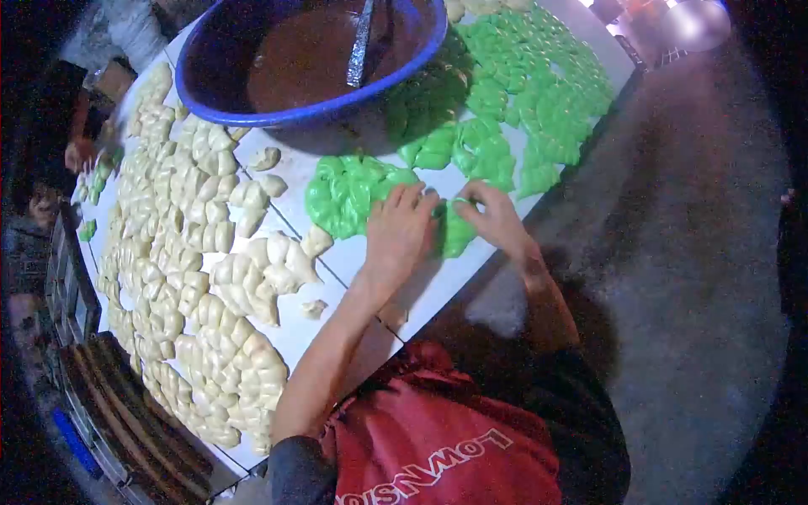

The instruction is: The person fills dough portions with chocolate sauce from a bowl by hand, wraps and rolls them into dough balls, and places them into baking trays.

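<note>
2 hands (399,229) curled on green dough (347,204) (grip unclear), 1 basin (286,116), 1 utensil (360,50), worktop (374,347) edge close, open floor (690,286) rightward

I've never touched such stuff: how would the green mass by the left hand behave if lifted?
Probably soft and floppy: the green mass shows slumped, rounded lumps. Its gloss suggests it may feel slick. Spread flat, it likely won't roll.

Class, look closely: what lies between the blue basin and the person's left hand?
In the head view, a shaded strip of white tabletop lies nearest the basin, then green dough, which reaches the left hand.
</note>
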Demonstrator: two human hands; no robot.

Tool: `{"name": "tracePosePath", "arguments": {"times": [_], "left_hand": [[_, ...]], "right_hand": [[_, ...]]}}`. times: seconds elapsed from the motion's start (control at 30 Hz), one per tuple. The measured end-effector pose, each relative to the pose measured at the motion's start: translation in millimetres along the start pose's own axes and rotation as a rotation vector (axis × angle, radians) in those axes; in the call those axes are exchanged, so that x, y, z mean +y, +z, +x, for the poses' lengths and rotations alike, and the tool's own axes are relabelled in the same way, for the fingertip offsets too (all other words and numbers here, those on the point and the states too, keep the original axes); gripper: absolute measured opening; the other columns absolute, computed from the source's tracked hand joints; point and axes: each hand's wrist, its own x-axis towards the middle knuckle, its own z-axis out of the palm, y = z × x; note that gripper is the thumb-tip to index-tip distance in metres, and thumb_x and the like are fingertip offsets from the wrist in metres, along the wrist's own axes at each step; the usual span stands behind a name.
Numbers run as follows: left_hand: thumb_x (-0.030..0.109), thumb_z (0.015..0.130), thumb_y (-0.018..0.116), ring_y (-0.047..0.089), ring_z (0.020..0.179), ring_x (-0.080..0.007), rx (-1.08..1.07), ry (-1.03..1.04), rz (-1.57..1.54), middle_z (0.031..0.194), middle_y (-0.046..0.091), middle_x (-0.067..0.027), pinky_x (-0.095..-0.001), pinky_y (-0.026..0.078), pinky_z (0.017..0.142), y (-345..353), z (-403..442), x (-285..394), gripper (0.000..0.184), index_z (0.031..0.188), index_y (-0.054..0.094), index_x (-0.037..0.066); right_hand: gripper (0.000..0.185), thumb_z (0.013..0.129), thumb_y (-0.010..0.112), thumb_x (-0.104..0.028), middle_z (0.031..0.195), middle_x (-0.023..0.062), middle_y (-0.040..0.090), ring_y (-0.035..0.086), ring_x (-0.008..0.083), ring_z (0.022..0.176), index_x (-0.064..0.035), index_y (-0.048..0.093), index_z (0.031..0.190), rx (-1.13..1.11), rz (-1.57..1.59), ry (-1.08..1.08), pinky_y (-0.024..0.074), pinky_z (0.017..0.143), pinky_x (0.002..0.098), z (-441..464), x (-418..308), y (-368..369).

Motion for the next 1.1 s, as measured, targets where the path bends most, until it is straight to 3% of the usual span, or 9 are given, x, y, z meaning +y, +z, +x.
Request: {"name": "tracePosePath", "arguments": {"times": [0.07,0.13,0.2,0.33,0.47,0.67,0.9,1.0,1.1], "left_hand": [[0.017,0.077,0.071,0.051,0.118,-0.0266,-0.066,-0.036,0.001,0.123,0.057,-0.0053,-0.0432,0.044,0.091,7.9,7.5,-4.7,0.03,0.106,0.066,0.013],[0.018,0.076,0.071,0.049,0.121,-0.0254,-0.034,-0.029,0.002,0.124,0.057,-0.0045,-0.0435,0.04,0.093,8.8,8.7,-9.6,0.019,0.093,0.07,0.013],[0.019,0.075,0.072,0.049,0.121,-0.0259,-0.057,-0.018,0.015,0.124,0.057,-0.0044,-0.0435,0.041,0.093,1.8,5.4,-14.4,0.02,0.094,0.07,0.013],[0.019,0.074,0.072,0.05,0.12,-0.0272,-0.101,-0.02,-0.035,0.124,0.058,-0.0056,-0.0432,0.042,0.091,-13.7,-2.3,-17.9,0.022,0.095,0.071,0.013],[0.018,0.077,0.071,0.055,0.114,-0.0272,-0.08,-0.003,-0.136,0.12,0.061,-0.0074,-0.0431,0.042,0.091,-26.6,-9.7,-23.6,0.02,0.097,0.071,0.013],[0.012,0.081,0.068,0.059,0.108,-0.0277,0.022,-0.211,-0.114,0.114,0.064,-0.0087,-0.0408,0.042,0.088,-24.3,4.4,-50.7,0.036,0.116,0.062,0.008],[0.012,0.075,0.071,0.054,0.115,-0.0287,-0.021,-0.099,0.064,0.119,0.061,-0.009,-0.0444,0.04,0.092,-25.1,13.9,-66.9,0.038,0.113,0.064,0.012],[0.015,0.076,0.072,0.052,0.119,-0.03,-0.028,-0.138,0.076,0.125,0.059,-0.0101,-0.0473,0.039,0.096,-25.4,8.9,-65.0,0.038,0.113,0.065,0.012],[0.017,0.078,0.071,0.051,0.119,-0.0307,0.031,-0.182,0.049,0.126,0.058,-0.0113,-0.0477,0.038,0.097,-31.7,15.5,-52.4,0.039,0.116,0.065,0.011]], "right_hand": [[0.031,0.087,0.067,-0.028,0.09,0.0133,0.069,0.068,0.0265,0.084,-0.0041,0.061,0.106,0.022,0.16,0.251,0.0525,0.076,0.0367,-3.2,13.1,-2.1],[0.03,0.088,0.067,-0.028,0.091,0.0129,0.07,0.068,0.0255,0.086,-0.0061,0.063,0.107,0.006,0.211,0.203,0.0525,0.078,0.0359,-4.5,-3.8,-16.7],[0.026,0.088,0.068,-0.027,0.097,0.0131,0.069,0.069,0.0264,0.087,-0.007,0.067,0.105,-0.08,0.106,0.087,0.0528,0.08,0.0361,-4.7,-2.4,-24.0],[0.025,0.089,0.067,-0.025,0.103,0.0154,0.066,0.067,0.0301,0.088,-0.0051,0.068,0.103,0.102,-0.031,-0.232,0.0533,0.08,0.0379,-5.0,-2.0,-29.5],[0.024,0.086,0.071,-0.02,0.093,0.0138,0.068,0.069,0.024,0.08,-0.0021,0.068,0.101,0.285,-0.092,0.075,0.0538,0.07,0.0326,8.7,4.2,-37.4],[0.036,0.087,0.068,-0.03,0.1,0.0148,0.066,0.066,0.0306,0.085,-0.0041,0.066,0.112,-0.003,-0.103,-0.224,0.0522,0.074,0.0378,43.6,-32.0,0.4],[0.033,0.087,0.066,-0.033,0.094,0.0158,0.057,0.061,0.0335,0.085,-0.0039,0.064,0.103,-0.167,-0.116,-0.312,0.0504,0.075,0.0418,58.1,-50.7,26.0],[0.032,0.085,0.07,-0.027,0.099,0.0149,0.06,0.061,0.03,0.085,-0.0037,0.064,0.106,0.019,0.156,-0.356,0.0496,0.074,0.0401,48.9,-36.2,10.7],[0.034,0.082,0.073,-0.025,0.101,0.0142,0.061,0.06,0.0313,0.088,-0.0042,0.064,0.108,0.283,0.059,0.164,0.0489,0.076,0.0411,37.6,-8.1,-30.9]]}}
